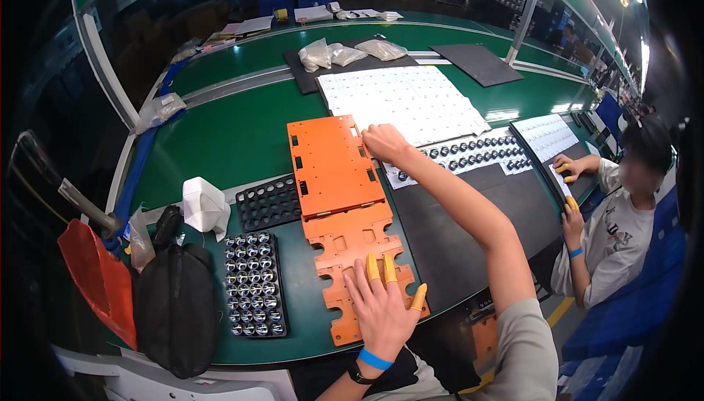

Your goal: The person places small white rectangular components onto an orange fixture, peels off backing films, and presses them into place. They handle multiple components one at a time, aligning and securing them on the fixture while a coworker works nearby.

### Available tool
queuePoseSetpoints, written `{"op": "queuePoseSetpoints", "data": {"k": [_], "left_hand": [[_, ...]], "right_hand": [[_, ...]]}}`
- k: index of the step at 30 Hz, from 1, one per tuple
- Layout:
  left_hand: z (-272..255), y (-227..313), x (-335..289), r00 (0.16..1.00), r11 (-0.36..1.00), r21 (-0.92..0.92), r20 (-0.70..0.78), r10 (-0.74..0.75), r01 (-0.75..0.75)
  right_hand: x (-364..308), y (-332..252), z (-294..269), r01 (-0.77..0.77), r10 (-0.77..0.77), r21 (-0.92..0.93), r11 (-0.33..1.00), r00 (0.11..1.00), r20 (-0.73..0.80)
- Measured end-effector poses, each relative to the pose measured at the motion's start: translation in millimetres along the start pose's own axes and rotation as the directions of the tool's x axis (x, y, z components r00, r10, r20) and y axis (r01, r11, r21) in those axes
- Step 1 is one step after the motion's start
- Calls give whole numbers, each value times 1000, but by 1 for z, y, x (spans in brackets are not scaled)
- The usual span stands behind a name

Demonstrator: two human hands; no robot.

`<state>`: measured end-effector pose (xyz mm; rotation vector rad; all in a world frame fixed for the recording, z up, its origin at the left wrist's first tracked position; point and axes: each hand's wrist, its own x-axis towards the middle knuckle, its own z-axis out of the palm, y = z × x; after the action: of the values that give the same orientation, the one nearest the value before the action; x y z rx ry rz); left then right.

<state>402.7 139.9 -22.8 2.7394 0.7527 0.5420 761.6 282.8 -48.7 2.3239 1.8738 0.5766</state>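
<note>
An orange hinged fixture lies lengthwise before me. Its lid (334,170) has slots along both sides, and its near plate (359,236) has cut-out edges and shallow pockets. My left hand (383,309) rests on the near plate, fingers spread, with yellow finger cots on the thumb and two fingers. At the lid's far right edge, my right hand (385,143) is closed around the rim; its fingertips are hidden. Left of the near plate stands a black tray (253,283) filled with shiny round lens-like parts. Behind it, a black tray with round holes (268,203) lies against the fixture.
White sheets (403,100) cover a board beyond the fixture. Rows of black round parts (469,153) lie right, by a dark mat (462,232). A black bag (176,309) and white container (205,206) stand left. A co-worker (612,217) handles a strip at far right.
</note>
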Motion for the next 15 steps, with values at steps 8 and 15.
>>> {"op": "queuePoseSetpoints", "data": {"k": [8, 15], "left_hand": [[1, 0, -1, 1000, 1000, 3, 0, 4, -4], [0, -1, -2, 1000, 1000, -8, 20, -3, 3]], "right_hand": [[3, -3, 8, -128, 131, 50, 990, 990, -46], [17, 9, -10, -87, 68, 228, 970, 994, 88]]}}
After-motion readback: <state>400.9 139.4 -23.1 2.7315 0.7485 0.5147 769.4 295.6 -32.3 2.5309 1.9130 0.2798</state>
